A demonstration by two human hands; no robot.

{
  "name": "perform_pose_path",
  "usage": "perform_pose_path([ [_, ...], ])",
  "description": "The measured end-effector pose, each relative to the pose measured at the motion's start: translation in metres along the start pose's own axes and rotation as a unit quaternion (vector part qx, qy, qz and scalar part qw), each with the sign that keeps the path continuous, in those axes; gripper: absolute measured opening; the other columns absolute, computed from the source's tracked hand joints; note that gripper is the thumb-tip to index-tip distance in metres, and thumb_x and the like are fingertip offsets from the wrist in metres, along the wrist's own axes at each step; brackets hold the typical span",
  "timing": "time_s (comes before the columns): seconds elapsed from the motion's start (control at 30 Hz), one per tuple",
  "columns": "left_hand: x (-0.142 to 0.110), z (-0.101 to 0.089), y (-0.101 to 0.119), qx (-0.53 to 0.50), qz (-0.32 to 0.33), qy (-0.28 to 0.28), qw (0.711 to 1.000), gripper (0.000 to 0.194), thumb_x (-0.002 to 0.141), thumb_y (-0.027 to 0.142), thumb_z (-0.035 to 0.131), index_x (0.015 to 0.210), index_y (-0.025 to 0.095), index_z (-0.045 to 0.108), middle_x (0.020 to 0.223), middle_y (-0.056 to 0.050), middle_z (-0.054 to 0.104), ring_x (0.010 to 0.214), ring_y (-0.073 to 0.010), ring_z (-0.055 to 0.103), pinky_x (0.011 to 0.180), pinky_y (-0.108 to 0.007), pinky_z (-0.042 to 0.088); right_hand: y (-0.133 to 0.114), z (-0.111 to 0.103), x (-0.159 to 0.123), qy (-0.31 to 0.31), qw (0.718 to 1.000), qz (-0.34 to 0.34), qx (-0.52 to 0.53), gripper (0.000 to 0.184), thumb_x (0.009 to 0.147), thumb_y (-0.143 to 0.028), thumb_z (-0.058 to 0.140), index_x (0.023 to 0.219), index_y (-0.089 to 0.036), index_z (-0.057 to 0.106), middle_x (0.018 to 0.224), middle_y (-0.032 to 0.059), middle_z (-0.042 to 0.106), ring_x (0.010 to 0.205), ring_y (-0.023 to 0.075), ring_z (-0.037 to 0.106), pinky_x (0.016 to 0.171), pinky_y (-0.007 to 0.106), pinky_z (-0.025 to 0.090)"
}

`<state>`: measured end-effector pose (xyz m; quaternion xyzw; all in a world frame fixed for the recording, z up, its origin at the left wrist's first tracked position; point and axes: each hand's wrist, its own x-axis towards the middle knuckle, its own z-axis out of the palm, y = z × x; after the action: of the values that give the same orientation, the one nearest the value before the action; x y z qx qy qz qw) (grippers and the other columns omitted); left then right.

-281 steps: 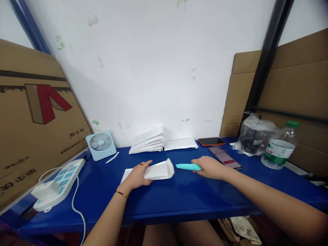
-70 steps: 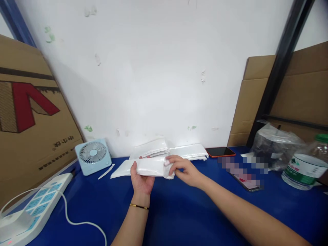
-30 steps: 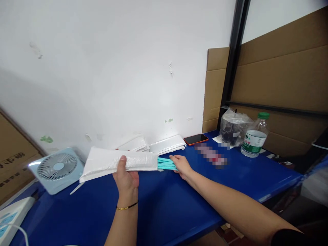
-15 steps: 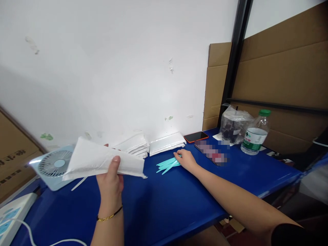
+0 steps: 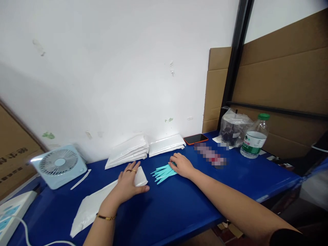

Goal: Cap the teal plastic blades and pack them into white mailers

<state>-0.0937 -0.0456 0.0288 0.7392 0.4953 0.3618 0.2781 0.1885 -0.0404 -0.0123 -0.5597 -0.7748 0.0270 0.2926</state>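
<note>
My left hand (image 5: 128,186) rests over the white padded packet (image 5: 92,205), which lies flat and slanted on the blue table (image 5: 164,212). Its fingers are spread, and the thumb points right past the packet's end. Several flat turquoise plastic sticks (image 5: 162,173) are fanned out in the table's middle. Curled fingers of my right hand (image 5: 181,165) close on their right-hand ends, which are partly hidden under it. Behind my hands, white flat packets (image 5: 128,150) form one stack, and a lower stack of packets (image 5: 166,145) sits to its right.
A light-blue fan (image 5: 60,165) stands at the left, beside a white strip (image 5: 80,179). A power strip (image 5: 17,215) with a white cable is at the near left. Toward the right are an orange-edged phone (image 5: 196,139), a bagged cup (image 5: 232,128) and a water bottle (image 5: 253,140).
My left hand has lowered the white packet onto the table and let go of it, its fingers now spread. My right hand stays at the turquoise sticks, which have fanned wider.
</note>
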Motion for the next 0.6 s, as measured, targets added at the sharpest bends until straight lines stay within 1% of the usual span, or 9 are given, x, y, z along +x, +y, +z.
perform_pose_path([
  [0.03, 0.003, 0.010, 0.007, -0.038, 0.032, -0.026, 0.998, 0.067, 0.041, 0.034, 0.079, 0.104, 0.025, 0.062, 0.121, -0.012, 0.055, 0.120, -0.0336, 0.043, 0.104, -0.048, 0.022, -0.001, -0.001, -0.002, -0.005, 1.000, -0.005, 0.010, 0.022, 0.087, -0.034, 0.044, 0.084, -0.020, 0.062, 0.082, 0.0045, 0.054, 0.082, 0.0176, 0.048, 0.075, 0.029, 0.037],
  [0.1, 0.013, 0.034, 0.019, -0.085, 0.085, -0.051, 0.991, 0.048, 0.052, 0.034, 0.075, 0.098, 0.025, 0.066, 0.105, -0.011, 0.064, 0.103, -0.0284, 0.057, 0.096, -0.039, 0.037, 0.001, -0.006, -0.005, -0.023, 0.999, -0.011, 0.043, 0.019, 0.085, -0.032, 0.049, 0.082, -0.020, 0.063, 0.080, 0.0037, 0.055, 0.080, 0.0168, 0.050, 0.072, 0.028, 0.038],
  [0.13, 0.019, 0.045, 0.022, -0.089, 0.105, -0.048, 0.989, 0.039, 0.054, 0.033, 0.074, 0.092, 0.025, 0.068, 0.096, -0.010, 0.066, 0.094, -0.0267, 0.061, 0.091, -0.036, 0.042, 0.003, -0.009, -0.006, -0.038, 0.997, -0.013, 0.068, 0.017, 0.082, -0.031, 0.052, 0.081, -0.019, 0.064, 0.078, 0.0033, 0.056, 0.077, 0.0161, 0.051, 0.069, 0.027, 0.038],
  [0.2, 0.032, 0.065, 0.023, -0.077, 0.119, -0.033, 0.989, 0.026, 0.057, 0.031, 0.072, 0.082, 0.024, 0.069, 0.081, -0.007, 0.067, 0.079, -0.0235, 0.063, 0.082, -0.033, 0.047, 0.008, -0.016, -0.005, -0.082, 0.989, -0.018, 0.120, 0.013, 0.078, -0.027, 0.056, 0.078, -0.019, 0.067, 0.076, 0.0025, 0.058, 0.069, 0.0141, 0.052, 0.062, 0.024, 0.039],
  [0.27, 0.042, 0.077, 0.018, -0.059, 0.122, -0.037, 0.990, 0.017, 0.057, 0.028, 0.072, 0.073, 0.024, 0.069, 0.070, -0.004, 0.065, 0.067, -0.0202, 0.060, 0.073, -0.029, 0.048, 0.015, -0.022, 0.001, -0.132, 0.978, -0.023, 0.159, 0.012, 0.074, -0.023, 0.058, 0.078, -0.019, 0.069, 0.074, 0.0019, 0.061, 0.063, 0.0124, 0.052, 0.057, 0.022, 0.038],
  [0.37, 0.048, 0.084, 0.009, -0.039, 0.090, -0.098, 0.990, 0.005, 0.059, 0.027, 0.069, 0.063, 0.024, 0.067, 0.058, -0.001, 0.060, 0.054, -0.0156, 0.053, 0.064, -0.025, 0.046, 0.022, -0.026, 0.012, -0.192, 0.960, -0.024, 0.201, 0.014, 0.071, -0.025, 0.061, 0.079, -0.019, 0.071, 0.066, 0.0010, 0.063, 0.057, 0.0121, 0.053, 0.053, 0.022, 0.037],
  [0.43, 0.049, 0.084, 0.006, -0.049, 0.058, -0.118, 0.990, 0.006, 0.062, 0.029, 0.067, 0.060, 0.023, 0.067, 0.057, 0.000, 0.060, 0.052, -0.0145, 0.051, 0.062, -0.024, 0.044, 0.025, -0.023, 0.018, -0.197, 0.949, -0.007, 0.244, 0.017, 0.070, -0.029, 0.063, 0.081, -0.018, 0.070, 0.062, 0.0003, 0.062, 0.055, 0.0120, 0.052, 0.051, 0.021, 0.037],
  [0.53, 0.049, 0.082, 0.004, -0.081, 0.031, -0.100, 0.991, 0.008, 0.061, 0.030, 0.069, 0.060, 0.023, 0.067, 0.062, 0.000, 0.062, 0.059, -0.0155, 0.053, 0.067, -0.024, 0.043, 0.030, -0.018, 0.022, -0.180, 0.932, 0.029, 0.313, 0.023, 0.068, -0.034, 0.066, 0.083, -0.016, 0.067, 0.062, 0.0000, 0.062, 0.054, 0.0115, 0.052, 0.051, 0.021, 0.038],
  [0.6, 0.052, 0.079, 0.003, -0.090, 0.026, -0.080, 0.992, 0.008, 0.058, 0.030, 0.071, 0.057, 0.023, 0.066, 0.062, 0.000, 0.063, 0.062, -0.0164, 0.055, 0.070, -0.025, 0.043, 0.036, -0.017, 0.022, -0.174, 0.928, 0.040, 0.328, 0.025, 0.066, -0.034, 0.069, 0.081, -0.015, 0.065, 0.062, -0.0002, 0.061, 0.055, 0.0113, 0.052, 0.052, 0.021, 0.039],
])
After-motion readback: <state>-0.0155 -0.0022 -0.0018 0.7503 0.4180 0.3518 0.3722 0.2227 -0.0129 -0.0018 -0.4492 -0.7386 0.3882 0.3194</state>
